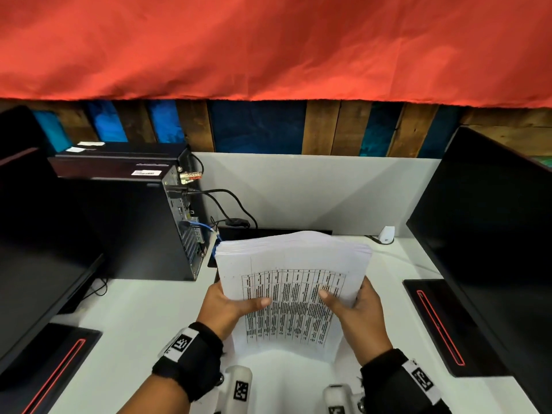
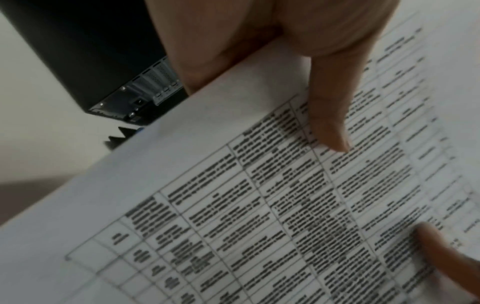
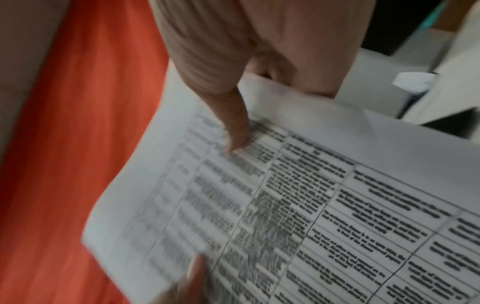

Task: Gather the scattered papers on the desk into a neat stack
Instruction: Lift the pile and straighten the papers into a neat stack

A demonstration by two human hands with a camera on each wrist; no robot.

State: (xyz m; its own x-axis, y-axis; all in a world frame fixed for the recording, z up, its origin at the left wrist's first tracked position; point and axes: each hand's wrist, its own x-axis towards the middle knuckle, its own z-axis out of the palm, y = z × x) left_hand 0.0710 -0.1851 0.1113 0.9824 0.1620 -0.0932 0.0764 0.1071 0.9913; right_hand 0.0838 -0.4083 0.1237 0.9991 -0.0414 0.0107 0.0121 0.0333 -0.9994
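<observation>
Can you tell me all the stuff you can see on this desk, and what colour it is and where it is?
paper stack: one, white with a black printed table on the top sheet, held up over the middle of the desk
desk: one, white, under everything
computer tower: one, black, back left, cables plugged in its rear
cables: several, black and one blue, behind the tower
monitors: two, black, one at each side
monitor bases: two, black with a red line, left and right front
small plug-like thing: one, white, back right
cloth: one, red-orange, hanging above
left hand: grips the stack's left edge, thumb on top
right hand: grips the right edge, thumb on top
</observation>
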